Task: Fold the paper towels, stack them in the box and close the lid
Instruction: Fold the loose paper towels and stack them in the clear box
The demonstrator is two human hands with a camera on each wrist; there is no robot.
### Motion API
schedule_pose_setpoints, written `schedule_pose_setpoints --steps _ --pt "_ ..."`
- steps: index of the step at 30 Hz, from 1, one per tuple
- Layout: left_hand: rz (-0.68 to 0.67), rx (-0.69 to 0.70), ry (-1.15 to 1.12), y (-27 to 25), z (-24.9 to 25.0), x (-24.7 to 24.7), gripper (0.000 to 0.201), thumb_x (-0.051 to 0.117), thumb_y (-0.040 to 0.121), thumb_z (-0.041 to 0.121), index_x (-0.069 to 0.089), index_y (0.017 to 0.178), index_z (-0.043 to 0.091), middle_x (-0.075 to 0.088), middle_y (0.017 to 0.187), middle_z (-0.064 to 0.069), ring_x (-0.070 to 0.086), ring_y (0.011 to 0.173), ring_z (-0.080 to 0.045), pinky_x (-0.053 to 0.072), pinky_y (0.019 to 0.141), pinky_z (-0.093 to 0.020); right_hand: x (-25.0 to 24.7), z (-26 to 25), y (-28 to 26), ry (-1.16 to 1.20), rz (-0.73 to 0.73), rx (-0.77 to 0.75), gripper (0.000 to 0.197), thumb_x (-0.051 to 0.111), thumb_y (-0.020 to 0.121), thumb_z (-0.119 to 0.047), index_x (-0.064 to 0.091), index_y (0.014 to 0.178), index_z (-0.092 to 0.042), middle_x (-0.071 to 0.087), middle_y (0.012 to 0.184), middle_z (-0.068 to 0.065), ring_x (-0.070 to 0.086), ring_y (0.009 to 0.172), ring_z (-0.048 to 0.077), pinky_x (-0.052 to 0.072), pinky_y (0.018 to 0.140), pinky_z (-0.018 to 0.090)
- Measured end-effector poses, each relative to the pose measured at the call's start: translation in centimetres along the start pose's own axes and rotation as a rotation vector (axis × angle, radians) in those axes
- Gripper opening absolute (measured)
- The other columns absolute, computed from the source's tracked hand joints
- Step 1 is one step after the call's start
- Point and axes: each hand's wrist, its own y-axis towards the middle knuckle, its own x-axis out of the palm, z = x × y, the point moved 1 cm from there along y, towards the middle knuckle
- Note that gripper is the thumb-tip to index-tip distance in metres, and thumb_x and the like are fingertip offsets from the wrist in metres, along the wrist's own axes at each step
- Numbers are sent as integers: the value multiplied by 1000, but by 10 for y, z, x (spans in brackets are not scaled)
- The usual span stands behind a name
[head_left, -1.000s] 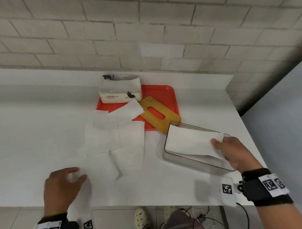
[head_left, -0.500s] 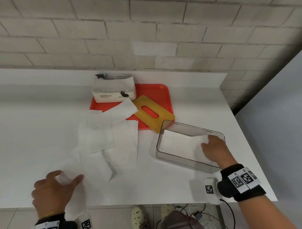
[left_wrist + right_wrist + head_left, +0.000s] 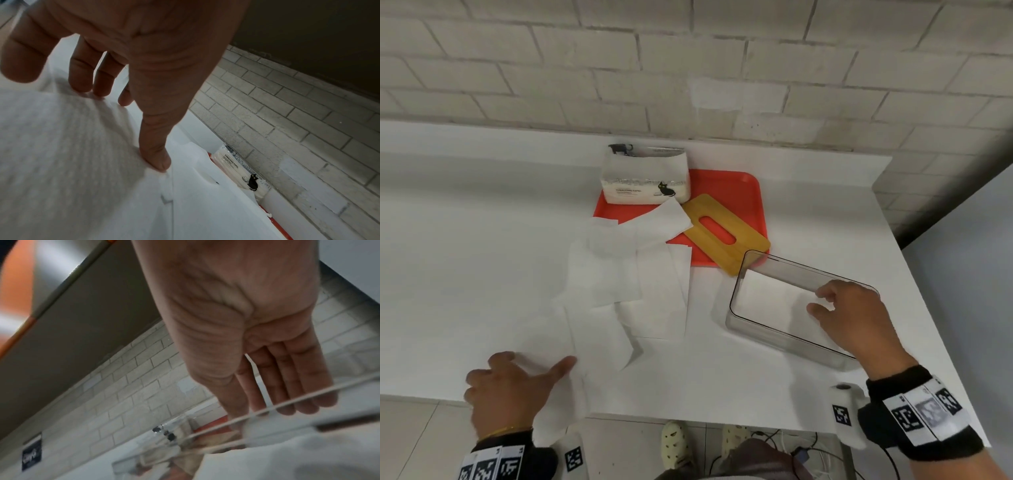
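A clear plastic box [image 3: 784,334] stands at the table's right with one folded paper towel [image 3: 770,298] lying flat inside. My right hand [image 3: 818,301] hovers over the box's right end, fingers relaxed and holding nothing; in the right wrist view its fingers [image 3: 304,386] are straight above the box rim [image 3: 226,420]. My left hand [image 3: 530,366] rests with spread fingers on a loose paper towel [image 3: 558,401] that hangs over the table's front edge; the thumb [image 3: 156,159] presses this towel [image 3: 72,162]. The wooden lid [image 3: 722,236] with a slot lies partly on the red tray [image 3: 743,192].
Several unfolded paper towels [image 3: 626,274] overlap in the middle of the white table. A pack of tissues [image 3: 643,178] stands at the tray's back left. A brick wall closes the far side. The table's right edge runs just beyond the box.
My right hand lowered the folded towel into the box, let it go and lifted off. My left hand stayed on its towel near the front edge.
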Motion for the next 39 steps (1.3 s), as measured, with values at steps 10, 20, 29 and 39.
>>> schedule_pose_setpoints --steps 10,20,29,39 --pt "-14 -34 -366 -3 -28 -14 107 106 51 19 52 142 6 63 128 -26 55 125 -41 48 102 -50 -5 -120 -33 514 -186 -381 3 80 88 -27 80 89 -30 76 87 -24 69 83 -6 49 74 4" --pt "18 -66 -496 -20 -48 -26 105 104 55 15 49 145 11 59 122 -9 65 88 -23 52 80 -33 139 -244 -54 -11 -673 -547 58 73 90 -51 57 135 -18 63 129 1 61 118 19 50 99 28" --pt "-194 -173 -973 -21 -58 -37 19 79 92 22 79 106 9 80 102 -10 74 103 -36 60 77 -39 172 -272 -69 -234 -479 -557 63 67 98 -36 38 143 -3 54 135 16 59 120 30 49 94 32" --pt "-608 -180 -1562 -19 -36 -43 25 72 68 14 72 92 5 66 88 -16 67 74 -29 50 75 -39 171 -259 -61 -18 -595 -515 25 70 85 -26 66 91 -2 72 88 10 69 84 25 50 67 34"
